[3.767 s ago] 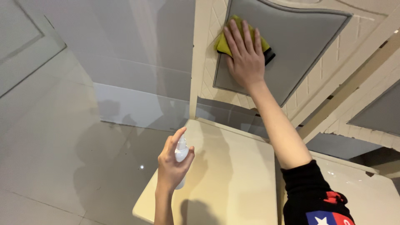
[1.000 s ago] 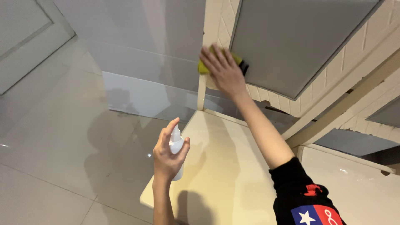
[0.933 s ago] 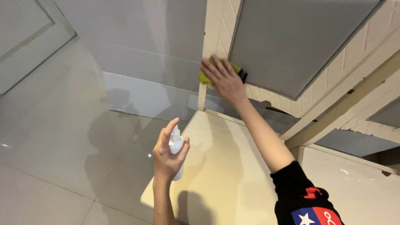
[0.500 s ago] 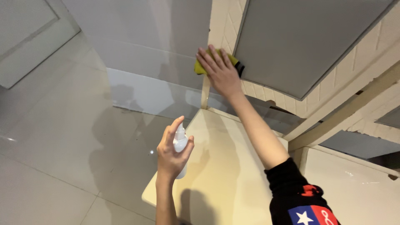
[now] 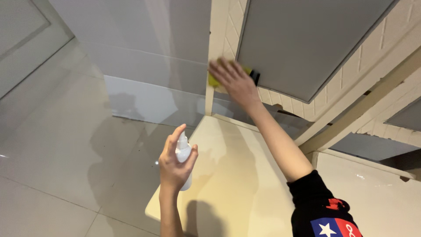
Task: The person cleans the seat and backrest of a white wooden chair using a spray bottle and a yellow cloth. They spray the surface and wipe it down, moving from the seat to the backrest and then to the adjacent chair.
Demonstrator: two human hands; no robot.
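In the head view, the right hand (image 5: 233, 81) lies flat with fingers spread, pressing a yellow cloth (image 5: 213, 80) against the lower left corner of a cream chair back (image 5: 219, 30), just where the frame meets the grey padded panel (image 5: 307, 39). A few seconds ago the same hand and cloth sat higher up, on the grey panel itself; since then they have come down and over to the cream frame, and across the last second they have shifted only slightly around that corner, so the wiping appears to have passed from the cushion to the frame's edge. The left hand (image 5: 173, 164) is closed around a small white spray bottle (image 5: 183, 156), index finger raised over the nozzle; it hangs well below the right hand, over the near edge of the cream seat (image 5: 232, 175), much as it did before. By count: one cloth, one spray bottle, two hands, one chair being wiped, and part of a second chair (image 5: 386, 131) to the right of the right arm. Glossy floor tiles (image 5: 52, 145) lie left of the left hand.
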